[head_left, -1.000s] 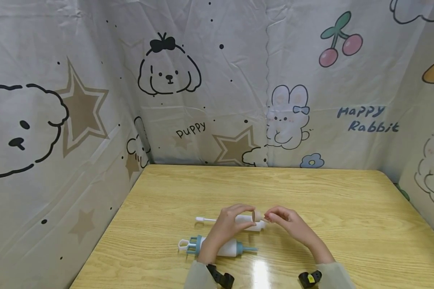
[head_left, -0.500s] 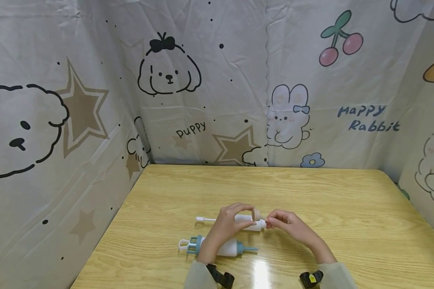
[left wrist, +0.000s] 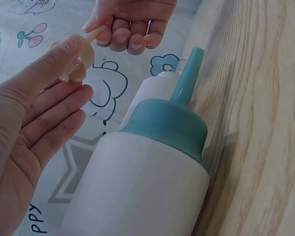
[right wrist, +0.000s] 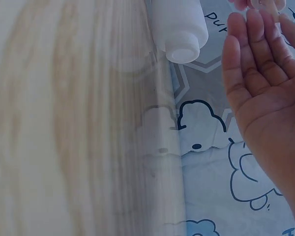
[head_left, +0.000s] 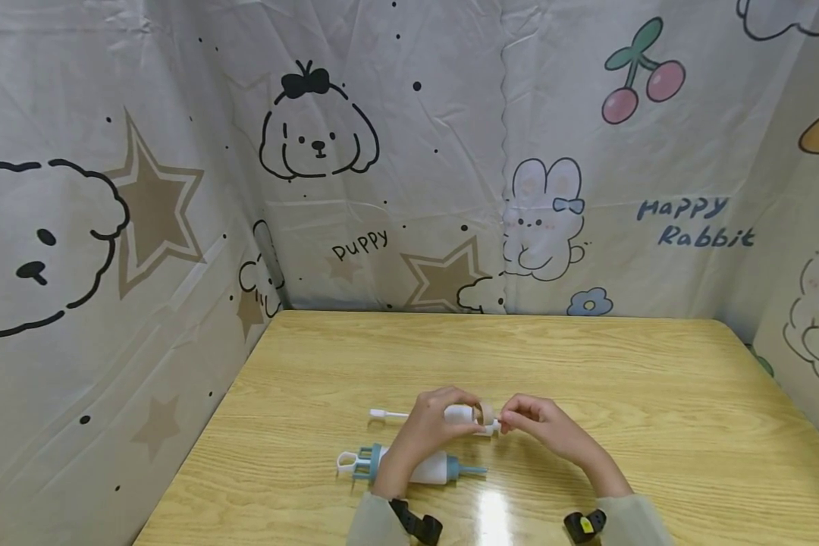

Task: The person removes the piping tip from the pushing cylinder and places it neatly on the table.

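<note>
Between my hands is a small beige nozzle cap (left wrist: 88, 51), a round cup with a thin spout. My left hand (head_left: 428, 423) grips its round part between thumb and fingers. At the spout's tip my right hand (head_left: 549, 426) pinches with thumb and fingertips. Behind the cap in the head view, a white bottle (head_left: 459, 413) lies on its side, its narrow neck (right wrist: 183, 49) pointing right and bare in the right wrist view. Closer to me lies a larger white tube with a blue-green nozzle (head_left: 471, 471), partly hidden by my left wrist.
A thin white rod (head_left: 387, 415) sticks out to the left beyond my left hand. The tube's blue-green rear frame and white loop handle (head_left: 348, 462) lie left of my left wrist. A wooden table (head_left: 641, 379) carries everything, with a printed cloth (head_left: 396, 152) behind it.
Both hands stay around the nozzle cap, which has come slightly lower and nearer to me. My right hand has shifted slightly down and turned a little at the spout. The bottle and tube stay put.
</note>
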Motion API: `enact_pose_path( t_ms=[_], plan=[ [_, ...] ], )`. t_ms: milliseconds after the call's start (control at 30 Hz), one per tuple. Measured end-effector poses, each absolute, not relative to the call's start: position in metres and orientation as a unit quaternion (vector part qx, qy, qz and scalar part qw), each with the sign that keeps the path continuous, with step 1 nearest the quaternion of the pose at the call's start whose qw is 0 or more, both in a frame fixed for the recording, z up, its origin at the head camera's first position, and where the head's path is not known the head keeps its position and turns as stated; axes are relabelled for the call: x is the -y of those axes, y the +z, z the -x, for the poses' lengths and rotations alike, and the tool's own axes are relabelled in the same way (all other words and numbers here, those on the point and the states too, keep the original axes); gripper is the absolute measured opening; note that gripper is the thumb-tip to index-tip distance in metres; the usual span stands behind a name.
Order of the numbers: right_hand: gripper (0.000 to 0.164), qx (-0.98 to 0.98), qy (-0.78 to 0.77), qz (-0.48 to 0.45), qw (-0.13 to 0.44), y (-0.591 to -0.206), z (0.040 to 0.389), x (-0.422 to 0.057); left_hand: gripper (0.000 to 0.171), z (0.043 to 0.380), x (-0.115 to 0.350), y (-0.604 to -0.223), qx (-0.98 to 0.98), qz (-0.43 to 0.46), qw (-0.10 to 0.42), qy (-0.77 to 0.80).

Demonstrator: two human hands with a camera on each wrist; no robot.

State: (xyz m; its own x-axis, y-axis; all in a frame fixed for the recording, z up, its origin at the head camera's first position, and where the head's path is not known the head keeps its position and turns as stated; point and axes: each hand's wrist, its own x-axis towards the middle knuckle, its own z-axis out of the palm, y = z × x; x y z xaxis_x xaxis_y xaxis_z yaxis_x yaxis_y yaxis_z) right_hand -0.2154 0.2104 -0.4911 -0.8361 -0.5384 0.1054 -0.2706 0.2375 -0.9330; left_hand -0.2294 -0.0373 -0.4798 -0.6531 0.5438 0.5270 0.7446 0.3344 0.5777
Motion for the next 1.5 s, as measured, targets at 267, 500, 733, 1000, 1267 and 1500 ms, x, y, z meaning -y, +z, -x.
enact_pose_path(
  t_ms=[267,500,733,1000,1267,1500],
  plan=[
    [0.025,-0.775,-0.557,0.274,0.119,-0.490,0.216,-0.210,0.031,0.231,0.038,-0.482,0.800,0.411,0.134,-0.416],
    [0.025,-0.778,-0.554,0.275,0.112,-0.489,0.215,-0.209,0.030,0.231,0.038,-0.483,0.798,0.412,0.145,-0.415],
    [0.028,-0.792,-0.558,0.237,0.077,-0.487,0.214,-0.203,0.032,0.231,0.037,-0.482,0.795,0.405,0.187,-0.412],
    [0.024,-0.801,-0.557,0.214,0.055,-0.484,0.211,-0.188,0.031,0.232,0.033,-0.484,0.791,0.393,0.213,-0.417],
    [0.021,-0.787,-0.574,0.219,0.060,-0.483,0.211,-0.184,0.032,0.232,0.033,-0.485,0.781,0.389,0.199,-0.445],
    [0.016,-0.770,-0.588,0.240,0.059,-0.487,0.210,-0.187,0.029,0.230,0.034,-0.484,0.779,0.366,0.132,-0.492]
  ],
)
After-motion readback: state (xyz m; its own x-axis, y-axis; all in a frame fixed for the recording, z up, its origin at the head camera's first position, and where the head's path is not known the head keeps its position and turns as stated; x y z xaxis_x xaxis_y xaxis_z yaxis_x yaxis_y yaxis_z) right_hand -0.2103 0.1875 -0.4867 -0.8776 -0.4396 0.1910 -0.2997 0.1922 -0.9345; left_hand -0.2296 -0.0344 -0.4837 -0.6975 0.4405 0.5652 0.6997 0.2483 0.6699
